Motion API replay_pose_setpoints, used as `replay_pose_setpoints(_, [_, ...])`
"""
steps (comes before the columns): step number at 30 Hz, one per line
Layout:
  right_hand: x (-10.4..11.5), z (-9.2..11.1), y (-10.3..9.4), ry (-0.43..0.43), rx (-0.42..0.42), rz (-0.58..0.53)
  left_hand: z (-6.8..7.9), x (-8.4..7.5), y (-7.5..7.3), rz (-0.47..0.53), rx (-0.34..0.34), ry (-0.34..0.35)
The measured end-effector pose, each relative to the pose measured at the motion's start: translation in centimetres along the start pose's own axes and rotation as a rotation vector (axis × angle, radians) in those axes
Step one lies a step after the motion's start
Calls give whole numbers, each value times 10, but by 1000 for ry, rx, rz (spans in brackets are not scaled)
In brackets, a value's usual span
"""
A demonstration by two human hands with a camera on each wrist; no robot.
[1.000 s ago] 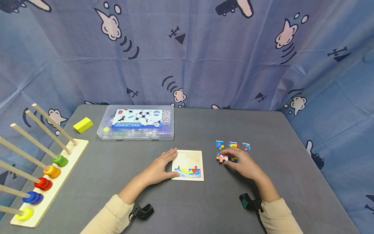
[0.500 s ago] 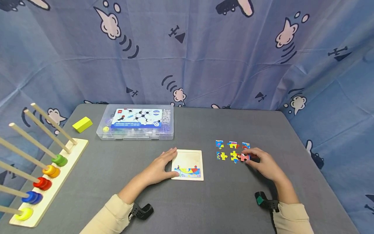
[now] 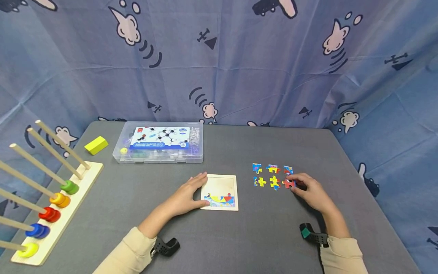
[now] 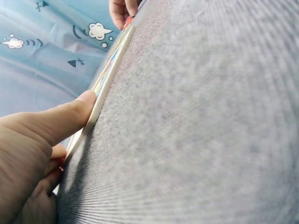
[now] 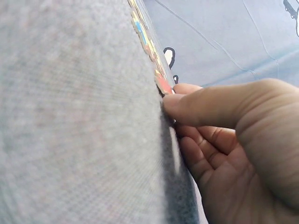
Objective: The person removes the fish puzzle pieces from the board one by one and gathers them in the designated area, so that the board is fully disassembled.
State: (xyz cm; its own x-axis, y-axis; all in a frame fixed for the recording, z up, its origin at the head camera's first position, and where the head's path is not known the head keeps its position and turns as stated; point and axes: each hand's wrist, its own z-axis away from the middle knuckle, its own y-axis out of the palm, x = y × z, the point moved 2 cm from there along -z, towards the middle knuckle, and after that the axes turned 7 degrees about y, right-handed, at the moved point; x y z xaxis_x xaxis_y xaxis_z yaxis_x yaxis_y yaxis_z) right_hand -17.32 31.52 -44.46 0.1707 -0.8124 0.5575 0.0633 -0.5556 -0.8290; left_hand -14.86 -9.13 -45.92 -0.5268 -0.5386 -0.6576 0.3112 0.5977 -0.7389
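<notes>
A square wooden puzzle tray (image 3: 219, 185) lies flat, its lower part filled with colourful pieces. My left hand (image 3: 185, 196) rests along its left side, the thumb on the frame near the lower left corner and the straight fingers at the upper left edge. To the right, my right hand (image 3: 314, 195) pinches a red puzzle piece (image 3: 288, 183) between thumb and fingertip, low at the tabletop. That red piece (image 5: 163, 85) shows at the thumb tip in the right wrist view. Other loose pieces (image 3: 273, 169) lie in two rows beside and behind it.
A clear plastic case with a molecular model kit label (image 3: 160, 137) stands at the back. Left of it is a yellow-green block (image 3: 96, 145). A wooden peg stand (image 3: 76, 199) with coloured rings runs along the left. A patterned curtain (image 3: 236, 76) hangs behind the grey table (image 3: 219, 243).
My right hand has moved right with the red piece, from over the other loose pieces to the right end of the front row. My left hand has stayed at the tray.
</notes>
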Motion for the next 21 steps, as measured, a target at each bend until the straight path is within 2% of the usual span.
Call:
replay_pose_setpoints(14, [1, 1, 2, -26, -46, 14, 0, -3, -4, -7, 0, 9])
replay_pose_setpoints(21, [10, 1, -1, 25, -50, 8, 1, -3, -2, -15, 28, -8])
